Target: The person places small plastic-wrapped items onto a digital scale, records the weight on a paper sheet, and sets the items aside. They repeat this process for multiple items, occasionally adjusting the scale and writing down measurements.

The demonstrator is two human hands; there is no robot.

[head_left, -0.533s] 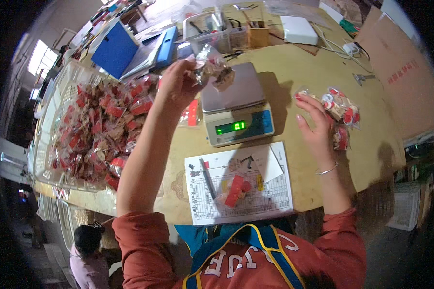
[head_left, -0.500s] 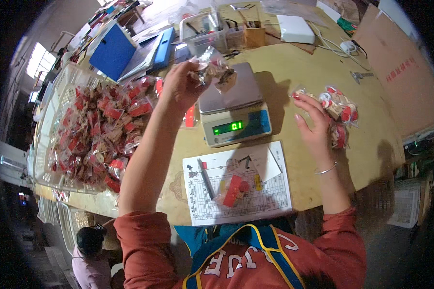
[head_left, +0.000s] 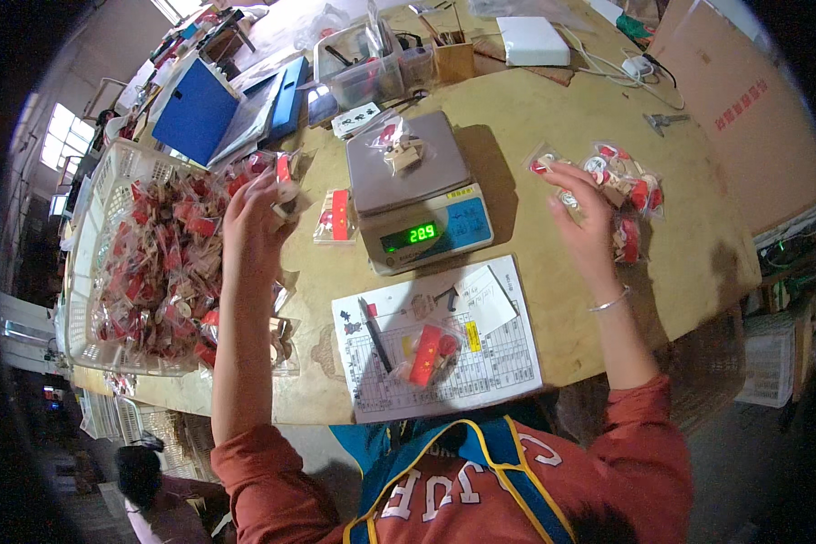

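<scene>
A clear bag of small wooden pieces (head_left: 406,156) lies on the pan of the digital scale (head_left: 372,186), whose display glows green. My left hand (head_left: 252,213) is left of the scale, at the basket's right edge, its fingers curled on a clear bag with red and pale pieces (head_left: 286,190). Off to the right, my right hand (head_left: 585,204) has its thumb and fingers around another clear bag (head_left: 540,163), partly hidden beneath them. Several filled bags (head_left: 639,190) lie against that hand's far side.
A white plastic basket (head_left: 82,263) heaped with bags stands left. A bag with a red card (head_left: 335,218) lies beside the scale. Nearer me, printed sheets (head_left: 508,363) carry a pen (head_left: 374,334) and another bag (head_left: 428,354). Behind are a clear bin (head_left: 363,86) and blue folder (head_left: 195,111).
My left hand has let go of the bag over the scale and moved left to the bags by the basket. The display's reading has risen. My right hand has stayed by its bags.
</scene>
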